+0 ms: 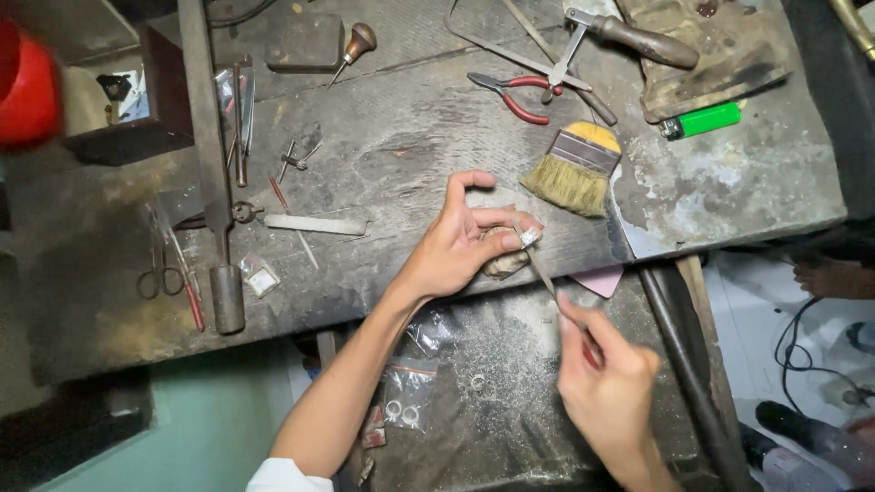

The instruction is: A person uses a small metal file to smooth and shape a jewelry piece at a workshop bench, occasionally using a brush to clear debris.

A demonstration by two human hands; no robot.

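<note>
Fingers (510, 239) pinching silver ring (529, 237), thin file (547, 278)

Silver ring (529, 237). Yellow brush (577, 168) with pale straw bristles. Red-handled pliers (515, 92). Bright green lighter (703, 120). Pink sheet (602, 279). Dark grey, stained workbench (410, 155). Red round object (25, 91) at far left.

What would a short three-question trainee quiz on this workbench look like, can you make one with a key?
1. True or false: the left hand pinches a small ring against the bench peg.
2. What does the right hand hold? A) pliers B) a thin file C) the brush
3. Which colour is the lighter near the bench's far edge?

Key: 1 true; 2 B, the thin file reaches the ring, while the red-handled pliers and brush lie untouched; 3 green.
</note>
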